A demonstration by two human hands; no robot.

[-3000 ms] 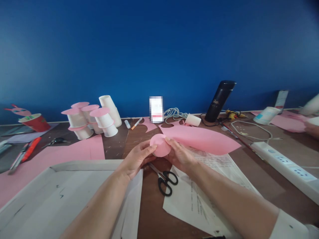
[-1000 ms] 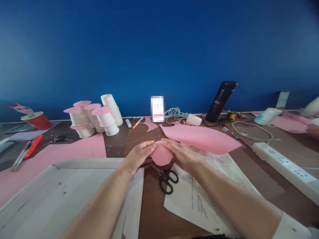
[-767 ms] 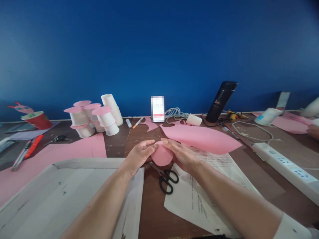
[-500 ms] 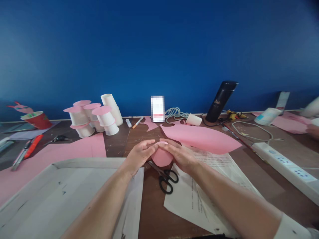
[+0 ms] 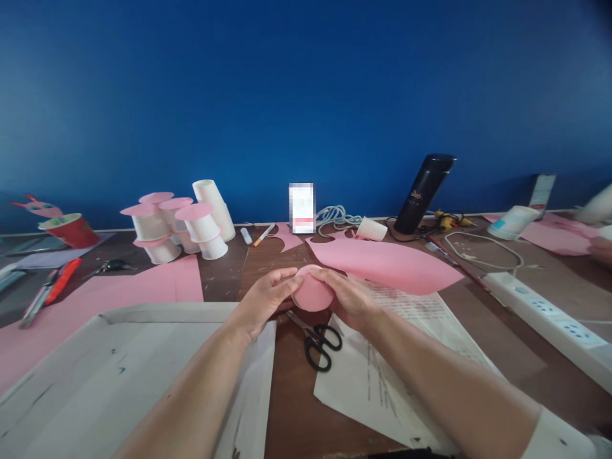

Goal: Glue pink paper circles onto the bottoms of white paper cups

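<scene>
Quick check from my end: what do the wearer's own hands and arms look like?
The left hand and right hand are ungloved, with no ring or watch visible. Both forearms are bare; a whitish sleeve with a small dark mark shows on the right arm only.

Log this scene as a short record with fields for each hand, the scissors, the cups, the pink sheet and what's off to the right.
Left hand: fingers at the left edge of the pink disc
Right hand: fingers at its right edge; what lies beneath is hidden
Scissors: below the hands, handles partly over the printed paper
White cups: on the left, stacked, topped with pink discs
Pink sheet: beyond the right hand
Right side: black bottle, power strip
</scene>
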